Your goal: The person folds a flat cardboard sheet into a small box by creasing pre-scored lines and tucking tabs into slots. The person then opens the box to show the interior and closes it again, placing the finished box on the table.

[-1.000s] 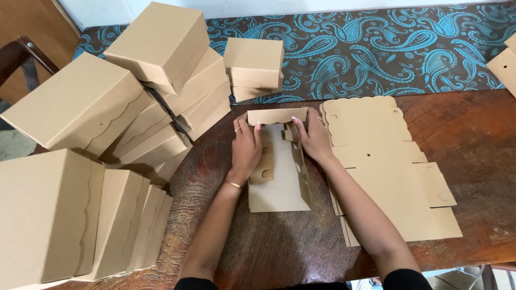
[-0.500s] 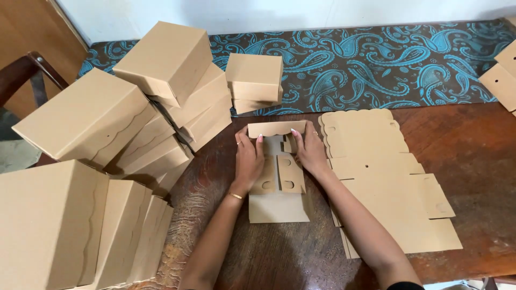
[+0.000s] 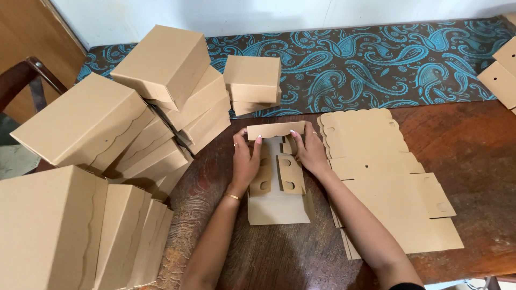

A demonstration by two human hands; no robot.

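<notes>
Fingertips of both hands press on the scalloped flap (image 3: 275, 130) at the far end of a flat cardboard box blank (image 3: 277, 185), which lies at the middle of a dark wooden table (image 3: 473, 156). The left hand (image 3: 245, 161) lies flat along the blank's left side, fingers stretched out and close together, thumb curled to the flap's left end; a thin bracelet (image 3: 232, 196) circles its wrist. The right hand (image 3: 309, 152) mirrors it on the right side, fingers extended toward the flap's right end, a ring on one finger. Neither hand is closed into a fist; both bear down on the card rather than wrap around it. Between the palms, two side panels with oval slots (image 3: 290, 174) are folded inward over the blank's middle, and the near panel lies flat toward the person.

Just right of the blank, touching or nearly so, sits a stack of unfolded blanks (image 3: 387, 182) with scalloped far edges. To the left, folded cardboard boxes (image 3: 161, 102) are piled at leaning angles, with more boxes (image 3: 70, 231) standing at the near left corner. A smaller stack of boxes (image 3: 252, 83) rests just beyond the blank. A blue paisley cloth (image 3: 376, 59) runs along the far side, and a wooden chair (image 3: 32, 80) shows at far left.
</notes>
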